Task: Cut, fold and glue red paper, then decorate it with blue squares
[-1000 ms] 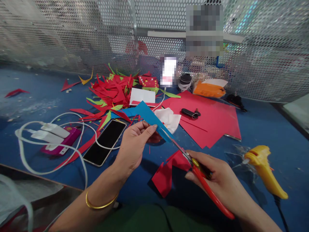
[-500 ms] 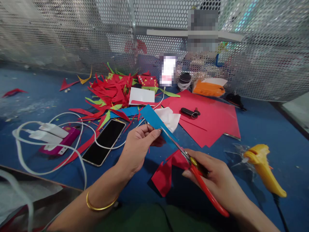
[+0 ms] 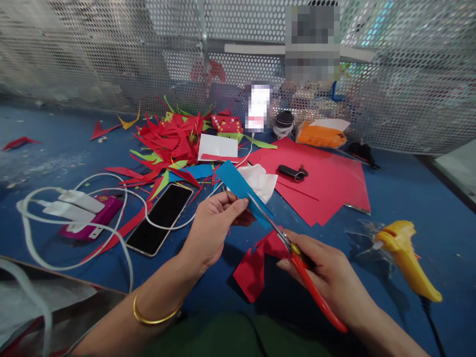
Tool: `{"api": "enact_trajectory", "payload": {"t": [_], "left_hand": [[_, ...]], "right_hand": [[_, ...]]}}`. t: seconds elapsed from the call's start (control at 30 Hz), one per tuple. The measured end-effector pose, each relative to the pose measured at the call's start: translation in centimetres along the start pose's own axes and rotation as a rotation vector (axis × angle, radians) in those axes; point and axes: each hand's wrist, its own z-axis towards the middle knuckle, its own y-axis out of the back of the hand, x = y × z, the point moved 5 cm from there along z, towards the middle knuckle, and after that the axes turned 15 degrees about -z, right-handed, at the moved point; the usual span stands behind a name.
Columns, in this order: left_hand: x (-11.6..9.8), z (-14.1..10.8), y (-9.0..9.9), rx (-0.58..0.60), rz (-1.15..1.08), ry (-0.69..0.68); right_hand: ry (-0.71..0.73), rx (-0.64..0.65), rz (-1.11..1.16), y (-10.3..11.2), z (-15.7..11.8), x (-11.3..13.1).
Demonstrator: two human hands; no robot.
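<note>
Blue paper strip (image 3: 232, 178) meets red-handled scissors (image 3: 299, 265)!
Left of the red paper sheets (image 3: 327, 183), the left hand (image 3: 213, 223) pinches the strip, likely to steady it beside the blades; the right hand (image 3: 329, 270) wraps the scissors' handles, angling them along its length. The yellow glue gun (image 3: 408, 258) sits right of the sheets, seemingly placed clear of both hands.

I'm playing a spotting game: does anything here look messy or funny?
Yes! The white cables look messy: they sprawl in loops, one right across the dark phone, instead of being coiled. Beyond that phone, red and green paper scraps are heaped in a tangle, not stacked.
</note>
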Motion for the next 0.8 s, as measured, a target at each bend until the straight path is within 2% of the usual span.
{"api": "enact_trajectory", "payload": {"t": [0.37, 0.53, 0.8], "left_hand": [[-0.2, 0.2, 0.0, 0.009, 0.017, -0.002], [-1.0, 0.4, 0.4, -0.052, 0.022, -0.089], [-1.1, 0.7, 0.7, -0.064, -0.025, -0.078]], "right_hand": [[-0.001, -0.023, -0.039, 0.1, 0.1, -0.2], [0.003, -0.036, -0.047, 0.4, 0.1, -0.2], [0.028, -0.051, -0.064, 0.4, 0.0, -0.1]]}}
